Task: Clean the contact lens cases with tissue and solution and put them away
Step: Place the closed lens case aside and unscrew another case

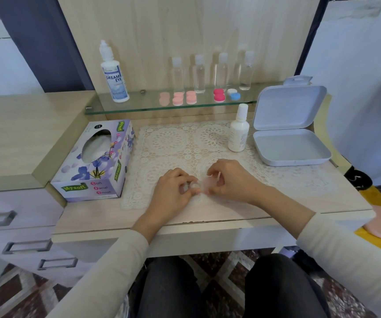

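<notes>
Over the front of the lace mat [185, 143], my left hand [173, 191] and my right hand [230, 180] both grip a pale pink contact lens case [202, 187], which is blurred and partly hidden by my fingers. A small white solution bottle [239, 131] stands at the mat's right edge. The tissue box [100, 161] lies to the left of the mat. An open white storage box [292, 145] sits at the right. Other lens cases, pale pink [178, 98], bright pink [219, 94] and blue-and-white [233, 94], lie on the glass shelf [139, 106].
A tall Dream Eye solution bottle [114, 74] stands at the left of the shelf, and several clear bottles [200, 74] line its back. Drawers [24, 246] are at the lower left. The table's front edge runs just below my wrists.
</notes>
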`<control>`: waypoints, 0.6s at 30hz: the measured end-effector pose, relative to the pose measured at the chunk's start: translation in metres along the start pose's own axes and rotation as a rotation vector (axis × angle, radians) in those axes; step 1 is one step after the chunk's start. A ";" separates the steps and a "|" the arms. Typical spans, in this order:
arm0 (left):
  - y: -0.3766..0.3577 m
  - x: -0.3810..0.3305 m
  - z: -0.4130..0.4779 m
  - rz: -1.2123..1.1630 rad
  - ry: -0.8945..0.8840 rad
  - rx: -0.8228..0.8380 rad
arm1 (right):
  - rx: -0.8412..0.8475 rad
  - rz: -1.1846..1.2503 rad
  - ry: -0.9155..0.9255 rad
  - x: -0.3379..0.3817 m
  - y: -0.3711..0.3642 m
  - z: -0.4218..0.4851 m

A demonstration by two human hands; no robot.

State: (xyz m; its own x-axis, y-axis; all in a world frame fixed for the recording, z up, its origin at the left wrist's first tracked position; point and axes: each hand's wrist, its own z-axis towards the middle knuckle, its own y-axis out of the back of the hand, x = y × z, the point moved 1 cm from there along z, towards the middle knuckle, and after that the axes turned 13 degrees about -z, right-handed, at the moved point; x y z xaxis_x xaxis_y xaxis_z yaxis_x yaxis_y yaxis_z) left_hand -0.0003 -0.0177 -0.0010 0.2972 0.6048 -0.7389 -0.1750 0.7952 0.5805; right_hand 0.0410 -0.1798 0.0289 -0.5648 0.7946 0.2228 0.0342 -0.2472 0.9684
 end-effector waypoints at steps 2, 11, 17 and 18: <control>0.000 0.000 0.000 0.002 -0.002 0.000 | -0.012 -0.019 -0.043 0.000 -0.001 0.001; 0.000 0.001 -0.001 0.016 -0.017 0.001 | 0.118 -0.125 0.015 0.010 0.006 0.005; 0.000 0.001 -0.001 0.016 -0.022 0.008 | 0.074 -0.157 -0.045 0.010 0.003 0.005; 0.000 0.001 -0.001 0.016 -0.023 0.007 | 0.074 -0.153 -0.017 0.009 0.004 0.005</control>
State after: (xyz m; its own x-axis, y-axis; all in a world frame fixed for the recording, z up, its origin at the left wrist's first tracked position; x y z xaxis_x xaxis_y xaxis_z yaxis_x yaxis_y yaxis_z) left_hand -0.0014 -0.0169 -0.0020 0.3162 0.6159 -0.7216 -0.1730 0.7853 0.5945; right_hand 0.0400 -0.1704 0.0354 -0.5538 0.8294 0.0734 0.0096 -0.0817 0.9966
